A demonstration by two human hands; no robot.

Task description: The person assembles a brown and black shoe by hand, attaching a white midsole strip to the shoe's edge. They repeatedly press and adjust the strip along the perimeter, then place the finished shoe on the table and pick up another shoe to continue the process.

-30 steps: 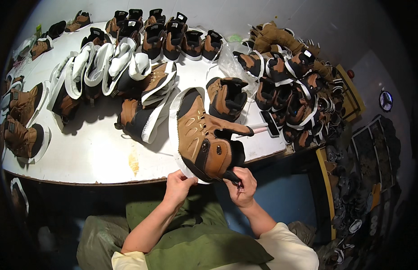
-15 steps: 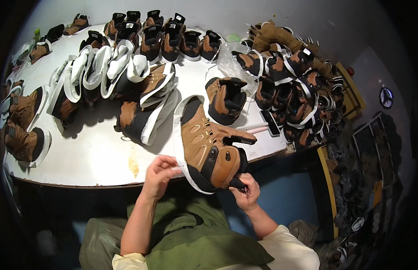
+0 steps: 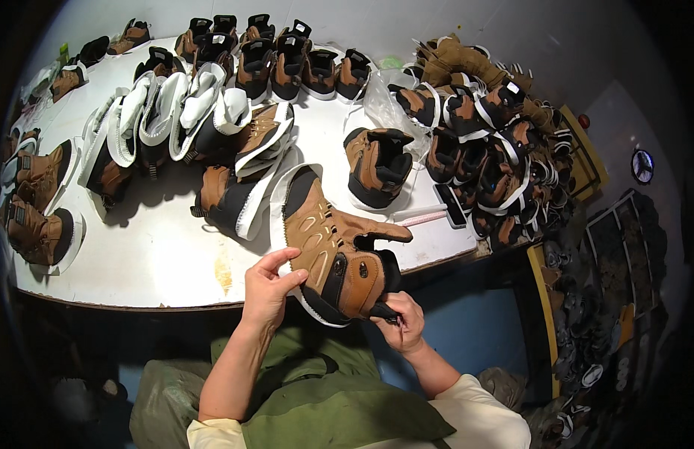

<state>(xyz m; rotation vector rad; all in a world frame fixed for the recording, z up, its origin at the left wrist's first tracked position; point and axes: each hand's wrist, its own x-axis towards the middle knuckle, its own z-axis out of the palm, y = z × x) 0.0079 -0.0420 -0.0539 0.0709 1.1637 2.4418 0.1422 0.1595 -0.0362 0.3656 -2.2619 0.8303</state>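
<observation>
A brown and black boot upper (image 3: 324, 262) with a white stitched strip along its bottom edge is held over the table's front edge, lying on its side with its toe pointing away from me. My left hand (image 3: 268, 288) pinches the white strip (image 3: 281, 224) between thumb and fingers near the middle of the boot. At the heel end, my right hand (image 3: 403, 320) grips the black collar part. A thin dark thing shows by its fingers, too small to name.
Several similar uppers with white strips (image 3: 164, 112) stand left of centre on the white table (image 3: 152, 262). One brown and black boot (image 3: 381, 168) sits just beyond the held one. A phone (image 3: 450, 206) lies to the right, near a heap of boots (image 3: 496, 165).
The boot has shifted slightly left and toward me. My left hand, earlier beside the lower end of the strip, has moved up and now pinches it. My right hand keeps its grip.
</observation>
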